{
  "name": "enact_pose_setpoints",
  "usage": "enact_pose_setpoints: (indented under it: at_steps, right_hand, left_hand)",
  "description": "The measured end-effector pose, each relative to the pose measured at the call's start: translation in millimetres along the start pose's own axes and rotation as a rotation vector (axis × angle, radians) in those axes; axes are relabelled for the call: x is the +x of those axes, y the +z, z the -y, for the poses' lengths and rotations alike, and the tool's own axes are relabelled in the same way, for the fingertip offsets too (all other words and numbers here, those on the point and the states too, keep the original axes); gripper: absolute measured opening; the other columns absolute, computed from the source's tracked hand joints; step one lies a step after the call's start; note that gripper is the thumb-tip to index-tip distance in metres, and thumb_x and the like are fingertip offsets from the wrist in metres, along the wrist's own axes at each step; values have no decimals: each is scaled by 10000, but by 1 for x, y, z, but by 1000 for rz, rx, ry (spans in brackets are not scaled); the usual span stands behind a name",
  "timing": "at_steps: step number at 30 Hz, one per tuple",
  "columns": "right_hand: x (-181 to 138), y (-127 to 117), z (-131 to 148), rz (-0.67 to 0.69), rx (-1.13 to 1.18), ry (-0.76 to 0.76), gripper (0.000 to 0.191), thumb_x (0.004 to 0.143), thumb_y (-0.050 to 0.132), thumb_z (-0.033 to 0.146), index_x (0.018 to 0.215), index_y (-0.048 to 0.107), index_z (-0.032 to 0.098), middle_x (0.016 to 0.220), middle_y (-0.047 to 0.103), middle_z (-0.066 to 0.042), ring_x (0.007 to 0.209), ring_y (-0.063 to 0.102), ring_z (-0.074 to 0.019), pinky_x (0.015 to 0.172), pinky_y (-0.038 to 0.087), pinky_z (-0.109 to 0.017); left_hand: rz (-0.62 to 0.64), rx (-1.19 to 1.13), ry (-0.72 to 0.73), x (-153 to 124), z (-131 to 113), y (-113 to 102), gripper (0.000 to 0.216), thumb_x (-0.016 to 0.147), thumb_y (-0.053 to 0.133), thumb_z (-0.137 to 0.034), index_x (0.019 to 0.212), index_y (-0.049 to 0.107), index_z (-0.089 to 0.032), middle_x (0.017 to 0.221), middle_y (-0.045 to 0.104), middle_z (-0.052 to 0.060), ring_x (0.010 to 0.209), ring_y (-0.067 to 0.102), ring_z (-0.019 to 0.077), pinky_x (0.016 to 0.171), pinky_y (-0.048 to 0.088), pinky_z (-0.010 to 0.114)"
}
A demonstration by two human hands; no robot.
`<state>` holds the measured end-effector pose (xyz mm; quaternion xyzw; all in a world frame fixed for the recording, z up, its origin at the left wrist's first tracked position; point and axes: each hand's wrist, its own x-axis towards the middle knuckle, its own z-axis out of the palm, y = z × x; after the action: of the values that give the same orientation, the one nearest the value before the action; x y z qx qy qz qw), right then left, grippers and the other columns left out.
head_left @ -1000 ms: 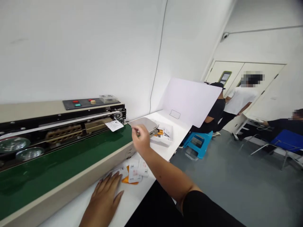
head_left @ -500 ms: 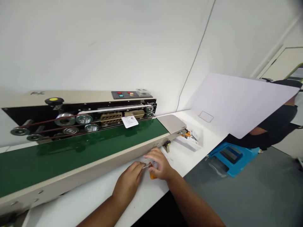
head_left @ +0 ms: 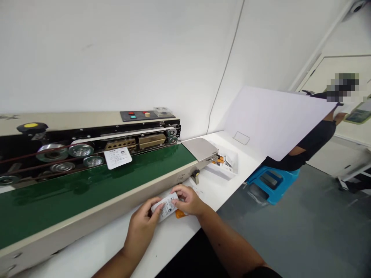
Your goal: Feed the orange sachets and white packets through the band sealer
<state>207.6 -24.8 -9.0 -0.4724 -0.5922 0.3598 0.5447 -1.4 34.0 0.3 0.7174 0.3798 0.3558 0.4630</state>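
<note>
hands bare | forearms bare, one small spot on right | right sleeve black, ending near elbow

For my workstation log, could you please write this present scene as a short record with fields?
Left hand: pinches one end of a white printed packet
Right hand: holds that packet's other end
Beside right hand: orange item on white table
Machine: green belt, with another printed packet at its far edge
Near belt's end: white box holding small items
Background: blue stool, person in black
</note>
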Motion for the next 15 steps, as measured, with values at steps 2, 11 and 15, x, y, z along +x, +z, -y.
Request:
enact_pose_setpoints:
  at_steps: [2,11,15]
  right_hand:
    - [2,0,-2,-23,84,-6,351,867,735,410,1131,631,203,739,605,26,622,551,-114,602,472,-231]
    - [6,-4,-6,-47,59,-34,252,831,784,417,914,728,186,859,718,-41,769,663,-171,737,531,-288]
    - [7,-1,-7,-104,92,-13,263,863,733,443,905,713,185,734,673,-3,625,615,-135,626,510,-257]
  left_hand:
    - [-3,-66,-26,1,-2,2,400,887,647,-543,1082,709,-198,933,763,55,792,707,226,667,566,277]
    - [47,-345,-48,1,0,11,350,884,667,-530,993,580,-209,1037,742,79,913,737,243,861,605,367]
    - [103,-225,-32,1,2,10,361,865,679,-532,992,616,-199,952,751,76,902,734,253,845,593,357]
